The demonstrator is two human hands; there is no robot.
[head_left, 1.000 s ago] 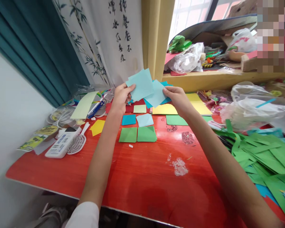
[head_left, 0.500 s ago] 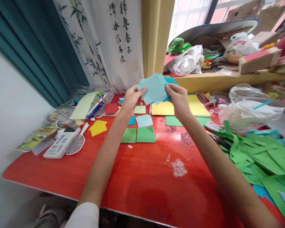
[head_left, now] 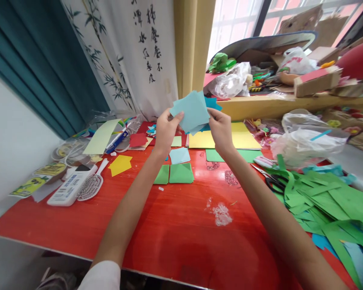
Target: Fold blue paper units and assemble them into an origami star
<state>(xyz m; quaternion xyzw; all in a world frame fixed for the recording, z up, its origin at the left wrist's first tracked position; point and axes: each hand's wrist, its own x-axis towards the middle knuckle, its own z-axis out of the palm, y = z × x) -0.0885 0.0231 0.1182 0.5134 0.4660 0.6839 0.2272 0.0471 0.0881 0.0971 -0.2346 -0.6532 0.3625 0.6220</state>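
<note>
Light blue paper squares (head_left: 190, 110), loosely fanned, are held up over the far part of the table between my two hands. My left hand (head_left: 167, 128) pinches their left edge with the thumb in front. At the right edge my right hand (head_left: 220, 125) is closed on the sheets. Darker blue paper (head_left: 213, 104) shows behind the light squares, by my right fingers. Below on the table lie a light blue square (head_left: 179, 155) and two stacks of green paper squares (head_left: 181, 173). Yellow sheets (head_left: 245, 136) lie behind my right hand.
Green paper strips (head_left: 326, 197) and black-handled scissors (head_left: 274, 180) lie at the right. A hairbrush (head_left: 92, 185), a white box-shaped item (head_left: 70, 187) and yellow paper (head_left: 120, 165) are at the left. Plastic bags (head_left: 311, 139) sit at the back right, below a cluttered window ledge.
The view has shifted slightly, so the table and the hands appear a little further left. Both hands keep hold of the blue sheets, which are a bit more aligned; more of the scissors shows.
</note>
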